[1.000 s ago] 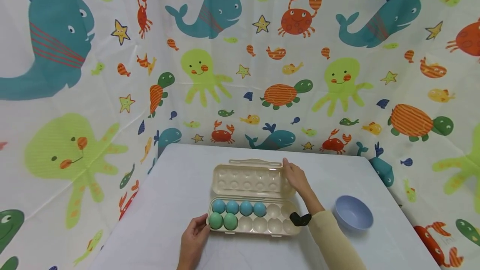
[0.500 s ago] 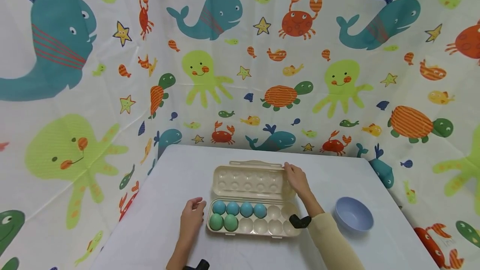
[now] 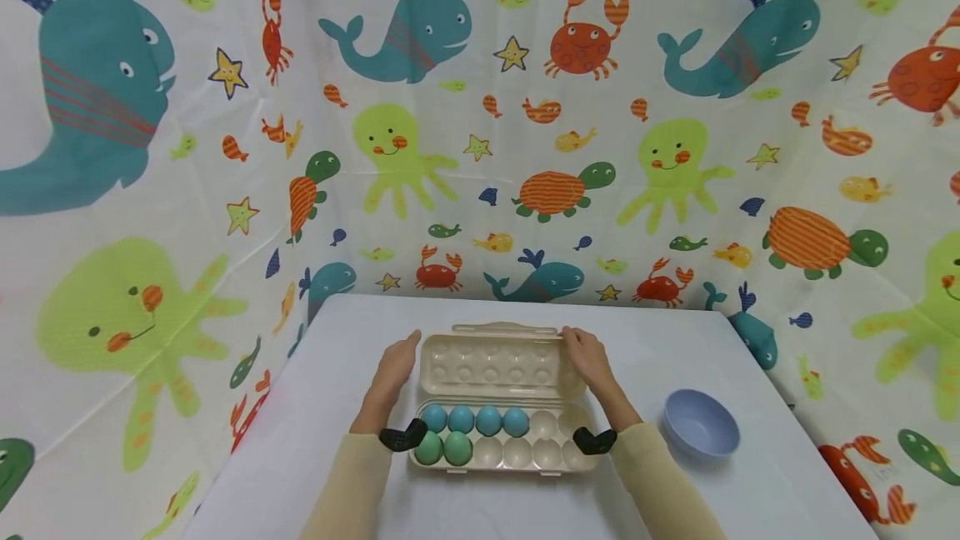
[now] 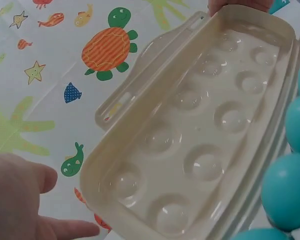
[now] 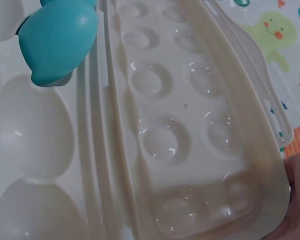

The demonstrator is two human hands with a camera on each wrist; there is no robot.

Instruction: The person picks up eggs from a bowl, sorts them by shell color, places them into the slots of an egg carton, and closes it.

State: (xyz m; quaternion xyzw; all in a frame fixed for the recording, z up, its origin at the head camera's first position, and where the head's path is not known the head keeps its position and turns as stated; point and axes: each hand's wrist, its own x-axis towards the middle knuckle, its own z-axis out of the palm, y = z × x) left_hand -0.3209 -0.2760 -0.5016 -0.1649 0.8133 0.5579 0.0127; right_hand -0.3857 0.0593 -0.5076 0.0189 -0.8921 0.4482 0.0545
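A beige plastic egg carton (image 3: 517, 467) lies on the white table, its lid (image 3: 491, 362) tipped back on the far side. Several blue eggs (image 3: 489, 421) fill the left part of the back row, with two green eggs (image 3: 457, 448) in front of them; the cups on the right are bare. My right hand (image 3: 590, 359) grips the lid's far right corner; in the right wrist view its fingers are mostly hidden outside the lid wall. My left hand (image 3: 395, 369), thumb and finger (image 4: 70, 227) spread apart, is just off the lid's left end, holding nothing.
A light purple bowl (image 3: 701, 425) stands on the table (image 3: 360, 323) to the right of my right forearm. A curtain (image 3: 450, 232) printed with sea animals hangs behind the table and along both sides. Black camera mounts (image 3: 403, 436) sit on both wrists.
My left hand has let go of the carton's front left corner and moved up and away to the lid's left side. My right hand has stayed on the lid.
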